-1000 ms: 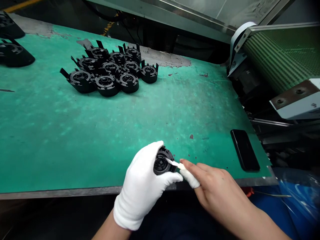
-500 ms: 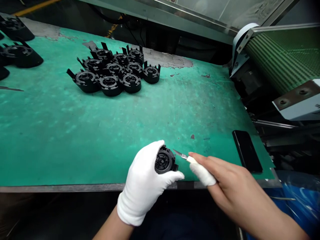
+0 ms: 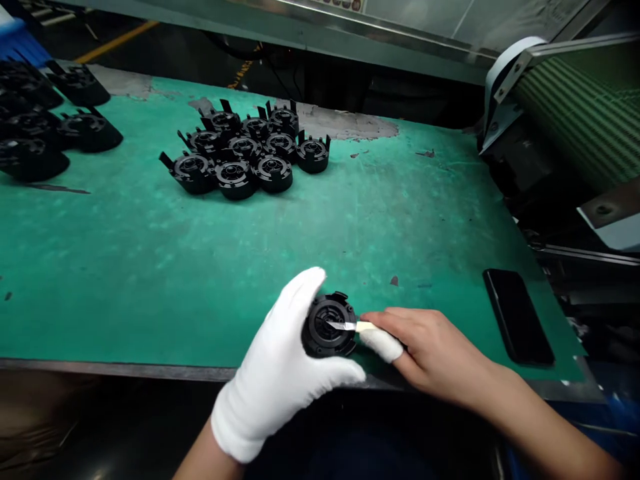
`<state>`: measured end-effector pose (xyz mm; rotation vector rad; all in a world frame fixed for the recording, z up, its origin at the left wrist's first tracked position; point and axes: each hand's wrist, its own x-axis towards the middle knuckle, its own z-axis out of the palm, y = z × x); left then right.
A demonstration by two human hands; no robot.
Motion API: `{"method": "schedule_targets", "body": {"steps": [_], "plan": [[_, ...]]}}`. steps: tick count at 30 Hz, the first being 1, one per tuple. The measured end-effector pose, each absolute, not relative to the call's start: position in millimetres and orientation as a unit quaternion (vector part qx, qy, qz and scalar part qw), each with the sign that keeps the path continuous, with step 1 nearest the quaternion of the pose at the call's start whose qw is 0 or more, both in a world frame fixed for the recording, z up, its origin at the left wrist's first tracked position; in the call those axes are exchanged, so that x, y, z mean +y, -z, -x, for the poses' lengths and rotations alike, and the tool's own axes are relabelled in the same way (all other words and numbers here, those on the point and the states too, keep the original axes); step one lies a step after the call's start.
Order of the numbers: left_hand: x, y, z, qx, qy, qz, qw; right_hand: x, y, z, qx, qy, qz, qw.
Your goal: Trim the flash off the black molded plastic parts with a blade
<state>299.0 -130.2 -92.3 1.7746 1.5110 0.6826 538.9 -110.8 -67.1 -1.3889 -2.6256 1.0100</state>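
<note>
I see the left hand (image 3: 280, 367), in a white glove, with its thumb and fingers curved widely around a black round part (image 3: 327, 341), which it holds at the near edge of the green bench (image 3: 150, 287). The right hand (image 3: 425, 347), bare except for a white cover on the thumb, pinches a small knife (image 3: 343, 326), and its blade points over the middle of this part. To the right lies a black phone (image 3: 519, 317). Farther away, similar black parts (image 3: 237, 192) stand close together; more black pieces (image 3: 35, 167) are at the far left. A green conveyor belt (image 3: 585, 100) is at the right.
</note>
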Motion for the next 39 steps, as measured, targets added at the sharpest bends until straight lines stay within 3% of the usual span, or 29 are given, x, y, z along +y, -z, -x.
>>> {"method": "schedule_targets", "body": {"steps": [8, 26, 39], "plan": [[-146, 108, -326, 0.623, -0.332, -0.636, 0.312, -104, 68, -543, -0.844, -0.331, 0.422, -0.008], [-145, 114, -325, 0.605, -0.354, -0.663, 0.264, -105, 66, -542, -0.846, -0.294, 0.444, 0.001], [-146, 116, -326, 0.603, -0.365, -0.666, 0.242, -105, 42, -526, -0.862, -0.165, 0.466, -0.11]]}}
